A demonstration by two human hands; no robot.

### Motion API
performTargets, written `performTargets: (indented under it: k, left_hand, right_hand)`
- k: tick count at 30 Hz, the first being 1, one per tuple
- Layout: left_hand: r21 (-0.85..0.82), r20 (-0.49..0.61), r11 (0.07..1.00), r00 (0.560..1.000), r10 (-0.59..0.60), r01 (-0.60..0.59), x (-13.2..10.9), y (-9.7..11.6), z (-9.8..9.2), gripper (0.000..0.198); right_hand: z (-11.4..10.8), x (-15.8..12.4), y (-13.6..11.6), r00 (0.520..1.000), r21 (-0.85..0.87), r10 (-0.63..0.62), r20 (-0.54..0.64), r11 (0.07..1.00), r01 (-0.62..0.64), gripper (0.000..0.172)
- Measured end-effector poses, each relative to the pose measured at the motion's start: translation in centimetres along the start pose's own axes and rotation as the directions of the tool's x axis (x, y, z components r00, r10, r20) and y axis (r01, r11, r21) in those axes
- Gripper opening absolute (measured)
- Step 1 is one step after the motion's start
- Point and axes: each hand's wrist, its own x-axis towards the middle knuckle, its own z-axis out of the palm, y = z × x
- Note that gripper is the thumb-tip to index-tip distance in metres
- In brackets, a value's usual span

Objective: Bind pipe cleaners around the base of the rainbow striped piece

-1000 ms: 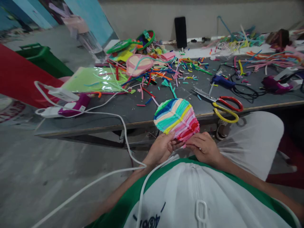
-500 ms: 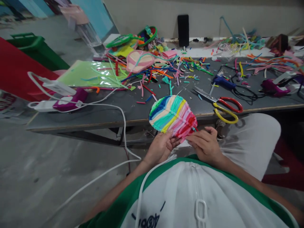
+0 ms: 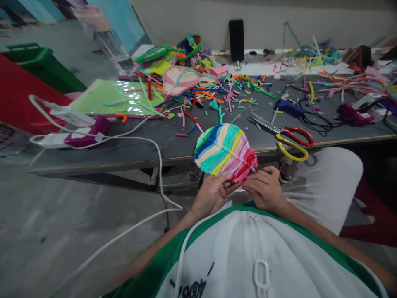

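A rounded piece of striped pipe-cleaner work (image 3: 228, 149), in blue, green, cream, yellow, pink and red, is held up in front of the table's near edge. My left hand (image 3: 212, 190) grips its lower edge, thumb on top and fingers beneath. At the lower right, by the red end, my right hand (image 3: 265, 186) has its fingers pinched together against the piece; some pink shows beside the fingertips. What lies under those fingers is hidden. Scissors (image 3: 282, 134) with one red and one yellow handle lie open on the table, right of the piece.
On the grey table (image 3: 136, 149) are scattered pipe-cleaner scraps, a blue glue gun (image 3: 290, 107), a green plastic packet (image 3: 114, 97) and purple-and-white power strips (image 3: 88, 132). A white cable (image 3: 159, 165) hangs over the front edge. A black phone (image 3: 236, 40) leans on the wall.
The view has shifted slightly, so the table's things sit a little further left. My right fingers have moved slightly at the piece's lower edge; my left hand keeps its hold.
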Motion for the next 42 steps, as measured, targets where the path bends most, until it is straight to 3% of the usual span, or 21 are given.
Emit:
performTargets:
  k: [4, 9, 25, 32, 36, 42]
  left_hand:
    - [-0.038, -0.010, 0.999, 1.000, 0.025, -0.025, 0.1, -0.3, -0.1, 0.024]
    - [-0.059, -0.008, 0.995, 0.996, 0.083, -0.084, 0.0, -0.5, 0.1, 0.023]
    - [0.027, -0.052, 0.994, 0.993, 0.103, -0.102, -0.1, -1.5, 0.5, 0.024]
    - [0.126, -0.021, 0.989, 0.997, 0.079, -0.076, -0.2, -2.0, 0.0, 0.017]
    - [0.092, 0.002, 0.994, 0.998, 0.060, -0.060, -0.2, -1.7, -0.2, 0.018]
    - [0.009, -0.053, 1.000, 0.998, 0.019, -0.019, 0.1, -1.2, -0.4, 0.020]
  right_hand:
    - [0.0, -0.1, -0.2, 0.997, 0.017, 0.073, 0.007, 0.997, -0.073, 0.005]
    - [-0.3, -0.3, -0.3, 0.993, -0.091, 0.120, -0.024, 0.988, -0.121, 0.007]
    - [-1.8, 1.2, -0.5, 0.953, -0.241, 0.181, 0.241, 0.963, -0.122, 0.015]
    - [-1.9, 1.4, -0.3, 0.943, -0.241, 0.153, 0.296, 0.967, -0.081, 0.015]
    - [-1.7, 1.1, 0.1, 0.955, -0.204, 0.093, 0.283, 0.978, -0.035, 0.015]
    - [-1.3, 0.5, 0.4, 0.975, -0.157, 0.062, 0.213, 0.987, -0.028, 0.021]
